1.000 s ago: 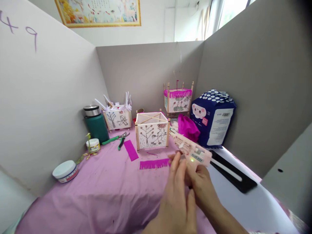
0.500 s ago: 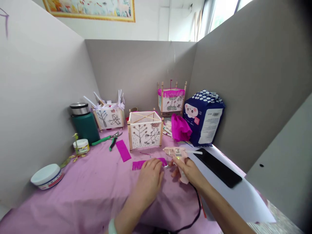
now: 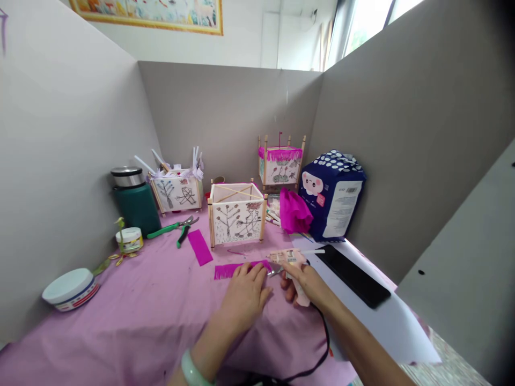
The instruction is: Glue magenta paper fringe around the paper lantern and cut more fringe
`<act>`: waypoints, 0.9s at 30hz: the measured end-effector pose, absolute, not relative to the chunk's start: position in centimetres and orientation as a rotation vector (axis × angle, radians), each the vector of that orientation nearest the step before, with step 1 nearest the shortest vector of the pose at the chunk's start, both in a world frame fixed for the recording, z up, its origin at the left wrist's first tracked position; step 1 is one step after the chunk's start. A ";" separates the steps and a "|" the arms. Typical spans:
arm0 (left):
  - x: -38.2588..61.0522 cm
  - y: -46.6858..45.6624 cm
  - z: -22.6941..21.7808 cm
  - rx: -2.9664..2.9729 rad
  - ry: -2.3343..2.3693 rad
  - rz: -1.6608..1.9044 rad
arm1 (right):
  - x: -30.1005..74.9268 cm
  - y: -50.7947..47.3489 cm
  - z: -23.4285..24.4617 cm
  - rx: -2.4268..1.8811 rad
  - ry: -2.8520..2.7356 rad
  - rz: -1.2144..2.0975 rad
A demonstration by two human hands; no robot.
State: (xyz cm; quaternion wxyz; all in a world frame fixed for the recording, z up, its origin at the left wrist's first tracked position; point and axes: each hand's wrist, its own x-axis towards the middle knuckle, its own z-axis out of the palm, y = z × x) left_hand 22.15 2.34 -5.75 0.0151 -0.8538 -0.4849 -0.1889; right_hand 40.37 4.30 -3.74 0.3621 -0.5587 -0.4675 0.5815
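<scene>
My left hand point(image 3: 244, 300) lies with fingers stretched out flat, their tips touching a fringed magenta paper strip point(image 3: 226, 271) on the cloth. A pale pink glue gun point(image 3: 290, 256) is gripped in my right hand point(image 3: 308, 284), its nozzle pointing left and a white glue stick point(image 3: 315, 251) sticking out behind. Metal scissor-like blades point(image 3: 275, 269) show between the strip and my right hand; their handles are hidden. Behind my hands stands a square lantern-like frame point(image 3: 237, 222) with wooden posts and drawn-on paper sides. To its left lies a plain magenta paper strip point(image 3: 200, 247).
Green-handled pliers point(image 3: 171, 229), a green flask point(image 3: 139, 206), a small jar point(image 3: 131, 239) and a white bowl point(image 3: 70, 289) stand left. A phone point(image 3: 354, 276), a dark blue package point(image 3: 332, 195) and crumpled magenta paper point(image 3: 295, 210) are right. The cord point(image 3: 324, 343) trails toward me.
The glue gun has shifted slightly left and down relative to the strip, with more of the metal blades now showing. My left hand stays on the strip. The view has moved a little.
</scene>
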 end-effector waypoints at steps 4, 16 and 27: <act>22.1 2.4 -5.8 -2.660 -1.508 -0.578 | 40.0 4.1 -3.6 -1.460 -1.247 1.442; 22.1 2.3 -5.9 -2.646 -1.503 -0.558 | 40.2 4.4 -4.1 -1.492 -1.279 1.455; 22.1 2.4 -6.0 -2.663 -1.514 -0.581 | 40.4 4.6 -4.5 -1.482 -1.360 1.428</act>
